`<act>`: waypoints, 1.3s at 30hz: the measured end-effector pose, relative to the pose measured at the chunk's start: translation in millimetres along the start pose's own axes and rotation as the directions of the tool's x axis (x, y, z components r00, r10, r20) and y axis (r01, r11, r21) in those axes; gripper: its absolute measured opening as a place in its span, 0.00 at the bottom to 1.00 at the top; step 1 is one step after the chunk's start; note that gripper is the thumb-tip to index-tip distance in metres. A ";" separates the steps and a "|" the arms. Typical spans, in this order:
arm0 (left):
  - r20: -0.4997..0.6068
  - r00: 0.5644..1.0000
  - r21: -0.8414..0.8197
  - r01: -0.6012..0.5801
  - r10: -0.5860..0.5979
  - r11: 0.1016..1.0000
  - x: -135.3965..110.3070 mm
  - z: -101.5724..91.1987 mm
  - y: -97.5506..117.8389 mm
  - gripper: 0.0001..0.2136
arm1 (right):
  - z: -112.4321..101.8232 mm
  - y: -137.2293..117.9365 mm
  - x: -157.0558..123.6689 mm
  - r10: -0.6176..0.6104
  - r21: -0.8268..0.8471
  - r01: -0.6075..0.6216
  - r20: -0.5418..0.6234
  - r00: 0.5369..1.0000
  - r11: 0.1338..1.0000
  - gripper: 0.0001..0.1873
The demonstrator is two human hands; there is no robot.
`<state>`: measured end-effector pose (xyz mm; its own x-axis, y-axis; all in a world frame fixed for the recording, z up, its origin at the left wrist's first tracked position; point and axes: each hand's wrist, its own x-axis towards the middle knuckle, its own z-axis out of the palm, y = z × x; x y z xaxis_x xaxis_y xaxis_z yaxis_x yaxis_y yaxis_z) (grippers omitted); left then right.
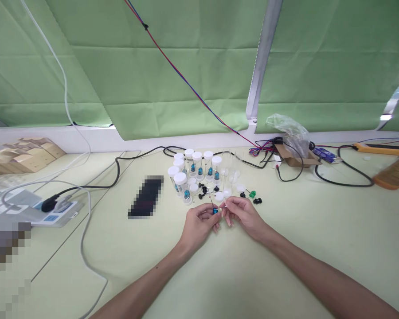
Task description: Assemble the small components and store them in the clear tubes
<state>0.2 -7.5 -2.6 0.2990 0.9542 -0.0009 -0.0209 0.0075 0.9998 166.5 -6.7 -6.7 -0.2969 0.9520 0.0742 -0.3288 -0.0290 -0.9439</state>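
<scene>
My left hand [198,223] is closed around a small shiny blue part [215,211] that has a thin dark rod pointing up from it. Right beside it, my right hand [243,213] pinches a thin, pale piece too small to name, its end near the blue part. Just beyond the hands stand several clear plastic vials with white screw caps [180,178], most with similar blue parts inside. Loose white caps [219,196], small black knob-like pieces [204,189] and a green piece [252,194] lie between the vials and my fingers.
A blurred dark flat object [146,197] lies left of the vials. Farther left are a power strip [58,215] with cables and wooden blocks [33,155]. At the back right sit a cardboard box [294,157] with a plastic bag, black cables and an amber bottle [394,172].
</scene>
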 end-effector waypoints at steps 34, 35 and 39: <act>-0.030 1.000 0.009 0.008 -0.007 1.000 0.1 -1.9 -4.2 0.12 | 3.1 1.8 -2.3 -0.145 -0.157 0.128 -0.098 0.985 0.979 0.12; -0.035 0.999 0.004 0.009 -0.009 1.000 0.4 -1.8 -4.7 0.12 | 3.8 2.2 -3.1 -0.184 -0.215 0.156 -0.121 0.975 0.964 0.12; -0.048 0.999 -0.007 0.011 -0.011 1.000 0.6 -1.2 -4.9 0.12 | 5.9 5.0 -6.4 -0.283 -0.356 0.216 -0.147 0.948 0.909 0.11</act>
<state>-0.7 -6.6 -7.6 0.2528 0.9674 -0.0134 -0.0244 0.0202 0.9995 161.4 -14.7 -10.0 -0.0568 0.9553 0.2901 -0.0442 0.2879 -0.9566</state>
